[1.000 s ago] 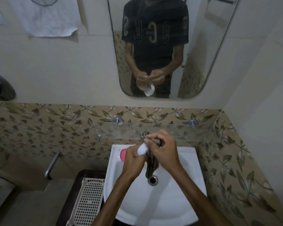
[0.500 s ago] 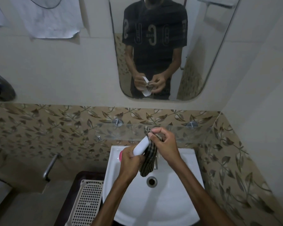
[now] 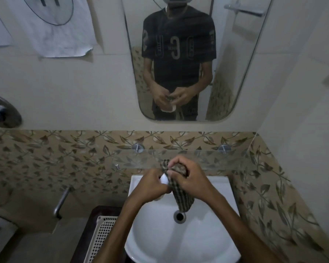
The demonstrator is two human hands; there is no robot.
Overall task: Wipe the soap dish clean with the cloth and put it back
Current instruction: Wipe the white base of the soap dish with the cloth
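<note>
Left hand (image 3: 150, 184) gripped soap dish (image 3: 164, 179) steady over sink (image 3: 179, 242); right hand (image 3: 188, 177) clutched checked cloth (image 3: 181, 196), rubbing dish clean.

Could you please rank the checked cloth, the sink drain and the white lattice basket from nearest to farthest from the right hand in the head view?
1. Checked brown cloth: in the right hand's grip.
2. Round metal sink drain: below it.
3. White plastic lattice basket: far lower left, beside the sink.
</note>
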